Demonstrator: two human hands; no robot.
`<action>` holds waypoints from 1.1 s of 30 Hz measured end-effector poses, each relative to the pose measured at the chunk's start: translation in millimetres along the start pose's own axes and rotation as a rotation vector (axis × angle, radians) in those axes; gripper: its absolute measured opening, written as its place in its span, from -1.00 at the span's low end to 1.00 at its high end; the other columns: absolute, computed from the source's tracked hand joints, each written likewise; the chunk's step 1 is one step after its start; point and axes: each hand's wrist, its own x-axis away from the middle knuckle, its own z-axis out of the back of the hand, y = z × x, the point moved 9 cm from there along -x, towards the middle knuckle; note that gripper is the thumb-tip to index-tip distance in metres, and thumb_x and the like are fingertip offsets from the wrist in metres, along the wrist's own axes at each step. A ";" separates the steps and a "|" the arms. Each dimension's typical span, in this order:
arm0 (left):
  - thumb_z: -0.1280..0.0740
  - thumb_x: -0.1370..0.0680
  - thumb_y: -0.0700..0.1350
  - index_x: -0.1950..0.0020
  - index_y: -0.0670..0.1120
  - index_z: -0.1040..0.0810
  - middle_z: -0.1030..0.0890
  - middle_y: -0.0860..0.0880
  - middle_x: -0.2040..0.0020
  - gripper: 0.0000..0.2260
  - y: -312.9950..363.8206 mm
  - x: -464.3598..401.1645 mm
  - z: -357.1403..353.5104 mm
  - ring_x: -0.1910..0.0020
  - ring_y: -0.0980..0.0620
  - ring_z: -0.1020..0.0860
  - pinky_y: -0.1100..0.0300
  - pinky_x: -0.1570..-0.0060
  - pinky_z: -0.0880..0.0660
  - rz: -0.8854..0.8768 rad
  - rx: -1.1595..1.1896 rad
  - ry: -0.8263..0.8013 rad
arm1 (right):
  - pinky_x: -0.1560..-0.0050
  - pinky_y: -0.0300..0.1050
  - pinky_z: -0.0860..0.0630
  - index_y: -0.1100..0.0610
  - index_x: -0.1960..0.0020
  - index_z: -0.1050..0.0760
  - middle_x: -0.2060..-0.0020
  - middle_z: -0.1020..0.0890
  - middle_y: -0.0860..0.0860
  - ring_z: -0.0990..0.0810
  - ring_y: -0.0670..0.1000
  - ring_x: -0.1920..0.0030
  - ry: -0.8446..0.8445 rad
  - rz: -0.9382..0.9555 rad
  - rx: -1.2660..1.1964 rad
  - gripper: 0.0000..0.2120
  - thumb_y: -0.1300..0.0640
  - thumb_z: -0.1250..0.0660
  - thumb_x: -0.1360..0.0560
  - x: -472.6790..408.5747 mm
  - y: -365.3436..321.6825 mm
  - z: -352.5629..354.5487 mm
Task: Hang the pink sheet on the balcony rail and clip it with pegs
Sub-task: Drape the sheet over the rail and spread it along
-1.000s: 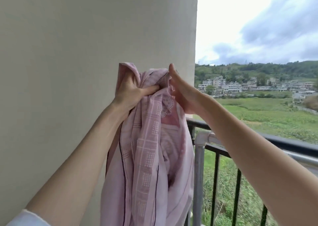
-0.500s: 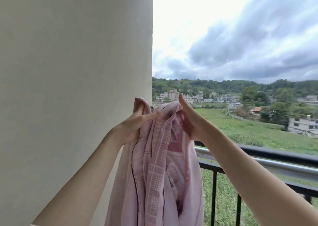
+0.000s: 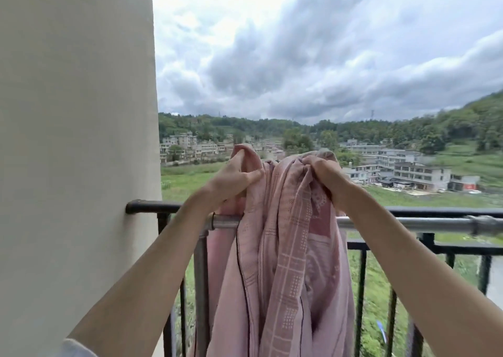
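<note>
The pink patterned sheet (image 3: 283, 269) hangs bunched from both my hands, held up in front of the balcony rail. My left hand (image 3: 234, 178) grips the sheet's upper left edge, thumb pressed against the cloth. My right hand (image 3: 328, 175) grips the bunched top on the right. The sheet's top sits above the silver metal rail (image 3: 402, 224), and its folds drape down in front of it. Behind runs the black balcony rail (image 3: 441, 211). No pegs are in view.
A cream wall (image 3: 76, 166) fills the left side, with the black rail fixed into it. A vertical silver post (image 3: 201, 288) stands below the silver rail's left end. Black balusters (image 3: 360, 288) run below. Fields, buildings and cloudy sky lie beyond.
The view has swung right, away from the wall. My right hand has closed round the sheet's top; earlier its fingers were straight. Both hands with the sheet now sit over the rail.
</note>
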 end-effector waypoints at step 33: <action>-0.42 -0.39 -0.18 0.09 -0.19 -0.58 -0.66 -0.05 0.18 -0.86 -87.3 80.7 -34.0 0.20 0.06 -0.63 0.22 0.22 -0.57 0.348 0.424 0.150 | -0.15 -0.06 -0.31 0.10 0.02 -0.58 0.03 -0.67 0.01 -0.58 0.05 -0.01 -0.017 0.683 1.164 -0.61 -0.05 -0.03 -0.61 72.0 21.9 -42.3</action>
